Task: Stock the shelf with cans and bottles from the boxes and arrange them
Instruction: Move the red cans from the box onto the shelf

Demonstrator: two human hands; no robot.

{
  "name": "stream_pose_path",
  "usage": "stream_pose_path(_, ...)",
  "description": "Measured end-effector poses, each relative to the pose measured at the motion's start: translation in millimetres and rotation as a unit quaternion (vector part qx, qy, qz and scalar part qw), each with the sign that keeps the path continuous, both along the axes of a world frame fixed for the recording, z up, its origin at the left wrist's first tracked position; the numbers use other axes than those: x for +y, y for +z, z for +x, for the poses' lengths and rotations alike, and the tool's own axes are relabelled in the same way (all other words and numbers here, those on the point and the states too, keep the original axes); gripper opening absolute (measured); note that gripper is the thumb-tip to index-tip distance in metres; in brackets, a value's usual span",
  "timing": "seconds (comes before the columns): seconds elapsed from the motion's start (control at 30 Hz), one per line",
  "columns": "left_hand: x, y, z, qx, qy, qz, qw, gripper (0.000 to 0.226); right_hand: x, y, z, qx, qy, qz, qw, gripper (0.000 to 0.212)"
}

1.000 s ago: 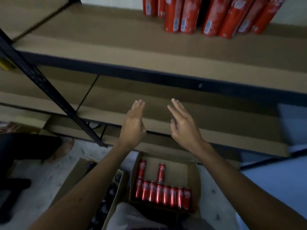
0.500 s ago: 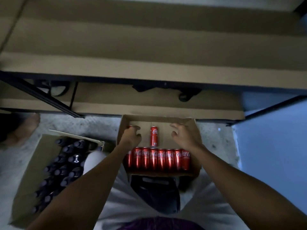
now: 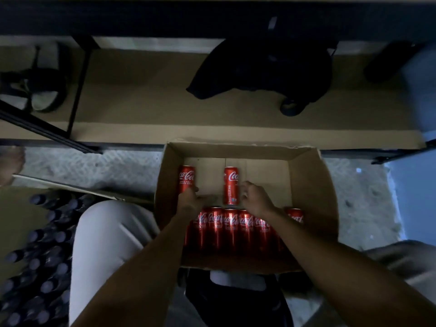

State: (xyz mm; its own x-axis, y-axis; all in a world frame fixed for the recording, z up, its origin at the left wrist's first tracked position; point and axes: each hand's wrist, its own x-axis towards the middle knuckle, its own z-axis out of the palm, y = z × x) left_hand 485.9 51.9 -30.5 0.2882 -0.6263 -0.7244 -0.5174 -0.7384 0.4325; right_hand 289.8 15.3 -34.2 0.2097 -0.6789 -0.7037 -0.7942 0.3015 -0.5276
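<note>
An open cardboard box [image 3: 311,197] sits on the floor in front of the shelf. A row of several red cans [image 3: 231,227] stands along its near side. Two more red cans stand apart farther in. My left hand [image 3: 188,204] grips the base of the left can [image 3: 186,177]. My right hand [image 3: 257,199] is beside the middle can [image 3: 230,182], with its curled fingertips at the can's right side and not around it.
A box of dark-capped bottles [image 3: 44,256] lies on the floor at the left. The lowest shelf board [image 3: 141,102] holds a dark bag [image 3: 259,67] and a strap. A slanted shelf post [image 3: 47,133] is at the left, near a person's foot [image 3: 11,166].
The view dropped from the upper shelf to the box. Both hands went down into it; the left took hold of the left can and the right moved in beside the middle can.
</note>
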Motion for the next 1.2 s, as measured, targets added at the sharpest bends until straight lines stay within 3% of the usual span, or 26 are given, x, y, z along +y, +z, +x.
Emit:
stream_pose_path(0.23,-8.2,-54.1,10.9,-0.037,0.088,0.009,0.995,0.049,-3.7,-84.1,12.7,0.027,0.015,0.034,0.999,0.065)
stream_pose_path(0.47,-11.9,-100.2,21.6,-0.021,0.167,0.018,0.986,0.065,-4.6,-111.8,27.4,0.030,-0.070,0.035,0.996,0.052)
stream_pose_path(0.67,-15.9,-135.7,20.7,-0.017,0.178,0.016,0.984,0.089,-3.3,-126.3,35.1,0.054,-0.133,0.029,0.989,0.041)
stream_pose_path(0.9,-20.3,-148.1,31.2,-0.029,0.163,0.013,0.986,0.070,-14.4,-140.1,30.5,0.088,-0.206,0.057,0.973,0.056)
stream_pose_path(1.2,-18.3,-138.1,28.0,-0.047,0.138,0.003,0.989,0.066,-24.5,-118.4,14.2,0.085,-0.192,0.104,0.972,0.074)
